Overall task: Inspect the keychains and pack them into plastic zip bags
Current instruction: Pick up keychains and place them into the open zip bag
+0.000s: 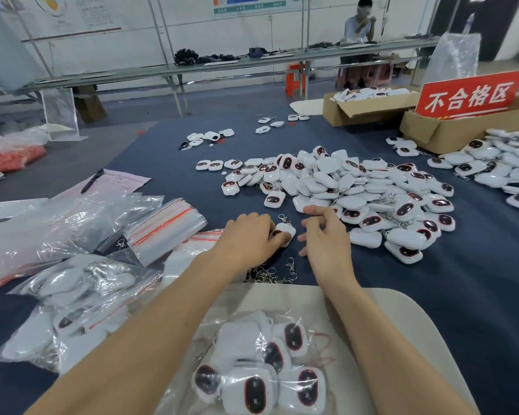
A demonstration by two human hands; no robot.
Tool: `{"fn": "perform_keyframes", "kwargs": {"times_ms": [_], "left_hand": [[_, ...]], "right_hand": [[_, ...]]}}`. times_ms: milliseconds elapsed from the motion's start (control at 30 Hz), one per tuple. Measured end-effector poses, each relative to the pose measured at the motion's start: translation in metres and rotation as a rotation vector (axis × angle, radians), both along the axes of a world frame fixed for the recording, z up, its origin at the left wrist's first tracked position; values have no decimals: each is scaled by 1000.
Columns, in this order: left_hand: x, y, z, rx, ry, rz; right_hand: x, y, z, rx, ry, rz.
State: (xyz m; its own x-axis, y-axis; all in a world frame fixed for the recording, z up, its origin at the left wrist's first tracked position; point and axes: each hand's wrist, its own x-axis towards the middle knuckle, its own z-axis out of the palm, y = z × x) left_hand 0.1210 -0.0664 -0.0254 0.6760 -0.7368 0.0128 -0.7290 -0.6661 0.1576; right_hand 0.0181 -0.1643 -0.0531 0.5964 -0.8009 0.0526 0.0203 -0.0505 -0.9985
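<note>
My left hand [247, 238] grips a white keychain [285, 230] with a metal clasp, low over the dark blue table cloth [477, 295]. My right hand [325, 235] hovers just right of it, fingers loosely spread, holding nothing. A big heap of white keychains with dark oval faces [357, 193] lies beyond the hands. Stacks of empty zip bags with red seals [162, 232] sit to the left. Several bagged keychains [261, 369] lie on a pale tray [402, 319] near me.
Filled bags [72, 310] pile at the left. Loose metal clasps [270, 274] lie between my arms. Cardboard boxes [369, 107] and a red sign [471, 94] stand at the back right. A pen on pink paper [92, 181] lies at the left. A person [358, 22] sits far back.
</note>
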Motion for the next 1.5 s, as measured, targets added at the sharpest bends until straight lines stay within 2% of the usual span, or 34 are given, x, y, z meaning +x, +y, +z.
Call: {"fn": "perform_keyframes", "kwargs": {"times_ms": [167, 300, 400, 667, 800, 1500], "left_hand": [[-3, 7, -2, -256, 312, -52], [-8, 15, -5, -523, 438, -120], [-12, 22, -7, -758, 556, -98], [-11, 34, -18, -1055, 807, -25], [-7, 36, -23, -1097, 849, 2], [-7, 38, -24, -990, 870, -37]], "right_hand": [[2, -1, -2, -49, 7, 19], [4, 1, -4, -166, 41, 128], [1, 4, -3, -170, 17, 239], [-1, -1, -2, -176, 24, 378], [0, -4, -5, -211, 81, 406], [-1, -5, 4, -45, -46, 434]]}}
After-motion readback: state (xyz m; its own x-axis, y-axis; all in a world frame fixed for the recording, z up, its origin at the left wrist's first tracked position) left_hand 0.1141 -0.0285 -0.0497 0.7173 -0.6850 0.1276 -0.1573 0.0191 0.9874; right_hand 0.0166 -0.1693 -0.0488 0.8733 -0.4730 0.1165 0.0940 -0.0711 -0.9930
